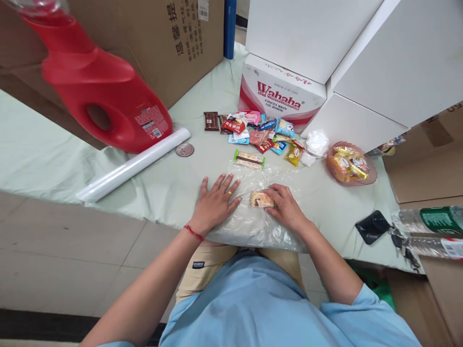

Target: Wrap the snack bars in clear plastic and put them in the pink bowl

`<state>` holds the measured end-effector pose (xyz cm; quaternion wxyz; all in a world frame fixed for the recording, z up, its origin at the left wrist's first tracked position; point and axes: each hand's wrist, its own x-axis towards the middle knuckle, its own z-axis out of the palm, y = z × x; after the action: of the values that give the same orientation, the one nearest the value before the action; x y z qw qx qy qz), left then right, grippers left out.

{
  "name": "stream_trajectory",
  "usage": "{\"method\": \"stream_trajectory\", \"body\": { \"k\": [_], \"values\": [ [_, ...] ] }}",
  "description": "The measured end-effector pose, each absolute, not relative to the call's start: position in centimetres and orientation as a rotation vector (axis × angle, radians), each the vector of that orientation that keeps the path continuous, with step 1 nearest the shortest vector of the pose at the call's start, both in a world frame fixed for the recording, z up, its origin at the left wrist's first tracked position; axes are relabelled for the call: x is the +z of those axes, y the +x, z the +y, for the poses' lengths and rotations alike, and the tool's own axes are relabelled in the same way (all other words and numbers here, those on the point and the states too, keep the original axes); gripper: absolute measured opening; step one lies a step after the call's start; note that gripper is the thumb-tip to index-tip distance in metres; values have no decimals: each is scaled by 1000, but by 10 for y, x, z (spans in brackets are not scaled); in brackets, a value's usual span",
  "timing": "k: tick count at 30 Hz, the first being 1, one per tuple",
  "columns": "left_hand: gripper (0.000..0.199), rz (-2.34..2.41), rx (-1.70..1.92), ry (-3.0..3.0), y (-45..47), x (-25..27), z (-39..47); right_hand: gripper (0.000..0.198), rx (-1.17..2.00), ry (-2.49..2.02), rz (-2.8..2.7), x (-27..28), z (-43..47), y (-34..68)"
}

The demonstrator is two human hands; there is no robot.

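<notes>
My left hand (216,203) lies flat with fingers spread on the left part of a clear plastic sheet (249,224), holding nothing. In my right hand (287,206) is one end of a small wrapped biscuit (261,199), low over or on the sheet; its right end is hidden by my fingers. Just beyond, a snack bar in a green-ended wrapper (249,159) lies on the sheet's far part. Farther back is a pile of wrapped snacks (259,137) in red, blue, pink and brown.
A cling film roll (135,166) and a round metal disc (184,150) lie left, by a large red bottle (108,91). A pink bowl of snacks (372,176), crumpled white plastic (317,143), black case with keys (372,227) and bottles are right. Boxes (283,94) stand behind.
</notes>
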<state>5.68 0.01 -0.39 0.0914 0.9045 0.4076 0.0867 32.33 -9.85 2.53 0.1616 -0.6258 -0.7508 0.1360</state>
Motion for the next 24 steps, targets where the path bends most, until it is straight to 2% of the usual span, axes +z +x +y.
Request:
{"method": "stream_trajectory", "body": {
  "k": [7, 12, 15, 17, 20, 22, 24],
  "values": [
    [60, 1204, 264, 2679, 57, -5, 1, 42, 415, -1859, -1668, 47, -95, 349],
    [60, 1196, 273, 2686, 57, -4, 0, 56, 828, -1989, -1161, 52, -74, 350],
    [60, 1190, 287, 2688, 56, -4, 0, 58, 984, -2076, -1178, 47, -62, 333],
    [60, 1194, 297, 2690, 56, -5, 0, 56, 894, -2236, -1368, 49, -59, 321],
    [61, 1200, 307, 2692, 57, -5, 0, 49, 440, -2471, -1631, 62, -63, 311],
    [61, 1194, 307, 2690, 57, -5, 0, 46, 260, -2432, -1741, 70, -69, 313],
    [61, 1189, 306, 2683, 57, -4, -1, 40, 331, -2183, -1992, 72, -76, 319]
  ]
}}
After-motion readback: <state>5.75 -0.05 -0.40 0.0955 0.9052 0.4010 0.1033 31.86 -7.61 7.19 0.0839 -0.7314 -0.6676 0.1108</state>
